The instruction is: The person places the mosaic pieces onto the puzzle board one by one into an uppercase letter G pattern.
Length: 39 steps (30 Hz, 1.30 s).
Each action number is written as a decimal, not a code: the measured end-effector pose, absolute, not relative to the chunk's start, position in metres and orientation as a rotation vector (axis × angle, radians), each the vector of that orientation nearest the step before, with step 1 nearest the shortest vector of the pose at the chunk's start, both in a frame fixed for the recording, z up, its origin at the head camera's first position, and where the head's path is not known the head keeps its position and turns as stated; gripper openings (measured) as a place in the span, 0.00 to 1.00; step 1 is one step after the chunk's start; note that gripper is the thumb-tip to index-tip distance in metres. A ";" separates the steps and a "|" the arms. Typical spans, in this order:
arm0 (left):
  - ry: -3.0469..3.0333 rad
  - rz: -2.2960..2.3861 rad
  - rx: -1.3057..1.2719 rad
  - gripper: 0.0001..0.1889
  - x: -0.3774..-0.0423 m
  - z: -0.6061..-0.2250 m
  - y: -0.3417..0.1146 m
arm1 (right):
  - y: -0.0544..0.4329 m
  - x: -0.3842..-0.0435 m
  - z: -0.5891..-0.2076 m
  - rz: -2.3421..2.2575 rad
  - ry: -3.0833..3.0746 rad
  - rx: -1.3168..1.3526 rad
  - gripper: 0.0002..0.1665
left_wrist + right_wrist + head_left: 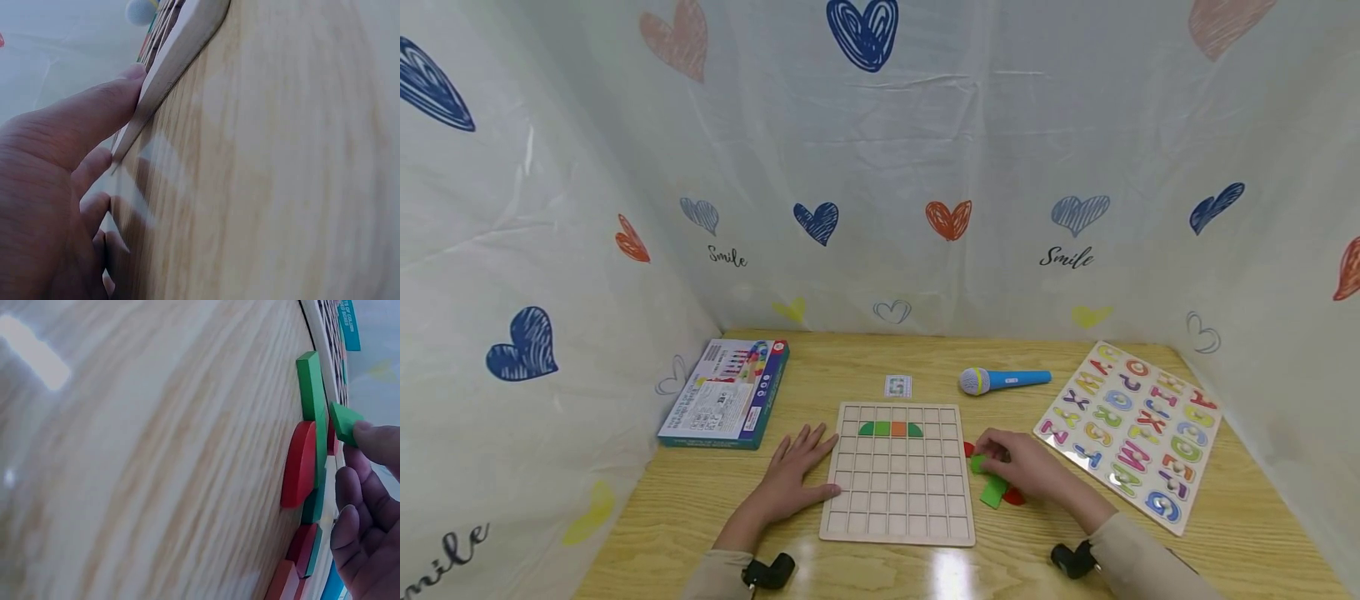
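A wooden grid board [897, 483] lies in the middle of the table. In its second row sit a green quarter-round piece [867, 428], a green square, an orange square [898, 429] and another green quarter-round piece [915, 430]. My left hand [792, 479] lies with fingers spread at the board's left edge, thumb touching its side. My right hand [1017, 462] pinches a light green block [344, 424] between thumb and fingertips, right of the board. Beneath and beside it are a green rectangular block [993, 492] and red rounded blocks [300, 465], partly hidden by the hand in the head view.
A blue toy microphone [1018, 379] lies behind the right hand, and a small printed code card [898, 386] behind the board. An alphabet puzzle board [1131, 433] stands at the right, a boxed game [726, 393] at the left. A heart-printed curtain [887, 167] encloses the table.
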<state>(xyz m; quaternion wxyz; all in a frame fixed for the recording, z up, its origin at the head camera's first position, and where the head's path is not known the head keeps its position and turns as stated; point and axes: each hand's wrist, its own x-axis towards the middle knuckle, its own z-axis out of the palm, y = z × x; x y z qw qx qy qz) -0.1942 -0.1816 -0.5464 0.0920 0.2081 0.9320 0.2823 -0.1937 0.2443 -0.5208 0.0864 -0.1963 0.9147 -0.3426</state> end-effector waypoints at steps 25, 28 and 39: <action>2.765 0.853 0.603 0.45 -0.193 -0.547 -0.182 | 0.151 -0.229 -0.522 -1.246 2.685 -0.645 0.06; 2.766 0.852 0.608 0.44 -0.194 -0.547 -0.182 | 0.136 -0.231 -0.522 -1.246 2.690 -0.687 0.05; 2.775 0.840 0.631 0.44 -0.195 -0.547 -0.182 | 0.089 -0.234 -0.526 -1.185 2.680 -0.718 0.05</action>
